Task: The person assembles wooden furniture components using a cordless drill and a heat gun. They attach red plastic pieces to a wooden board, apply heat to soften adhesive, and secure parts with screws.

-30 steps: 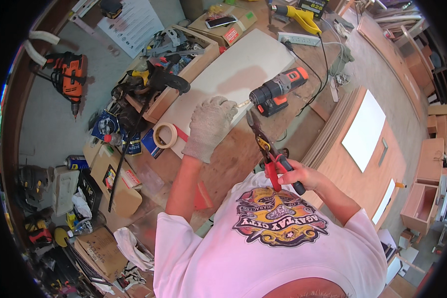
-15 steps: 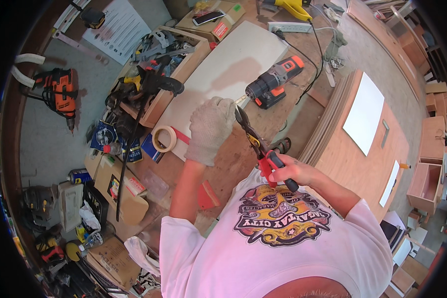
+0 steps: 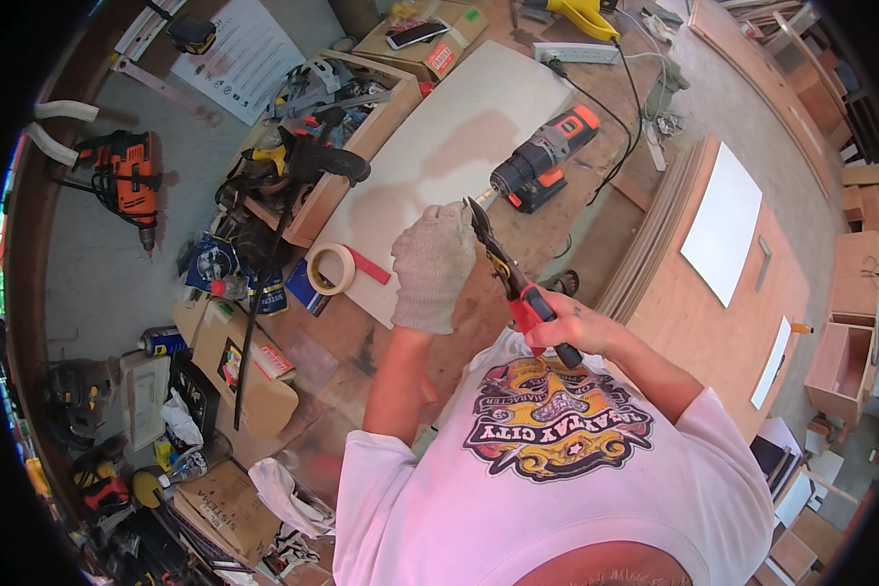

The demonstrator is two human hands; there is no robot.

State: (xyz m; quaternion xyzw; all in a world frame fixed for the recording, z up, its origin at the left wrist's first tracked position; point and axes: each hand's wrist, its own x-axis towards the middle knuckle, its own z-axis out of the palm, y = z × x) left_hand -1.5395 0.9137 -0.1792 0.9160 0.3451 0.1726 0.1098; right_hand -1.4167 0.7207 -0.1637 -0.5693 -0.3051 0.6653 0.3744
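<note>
My left hand (image 3: 433, 264), in a grey knit work glove, is raised over the workbench with its fingers curled closed. What they pinch, if anything, is hidden. Bare, my right hand (image 3: 578, 325) grips the red and black handles of tin snips (image 3: 503, 266). The snips' dark blades point up and left, with their tips right at the gloved fingers. Just beyond, an orange and black cordless drill (image 3: 545, 161) lies on the white board (image 3: 430, 137), its bit pointing towards my left hand.
Left of the glove lie a roll of masking tape (image 3: 332, 270) and a wooden tray (image 3: 308, 220) of tools. An orange corded drill (image 3: 127, 186) hangs at the far left. Stacked wood panels (image 3: 693, 244) stand at right. A power strip (image 3: 581, 54) sits at the back.
My gloved left hand has shifted right and slightly down. The snips have tilted more upright, and their tips remain by the glove. The cordless drill still lies on the board.
</note>
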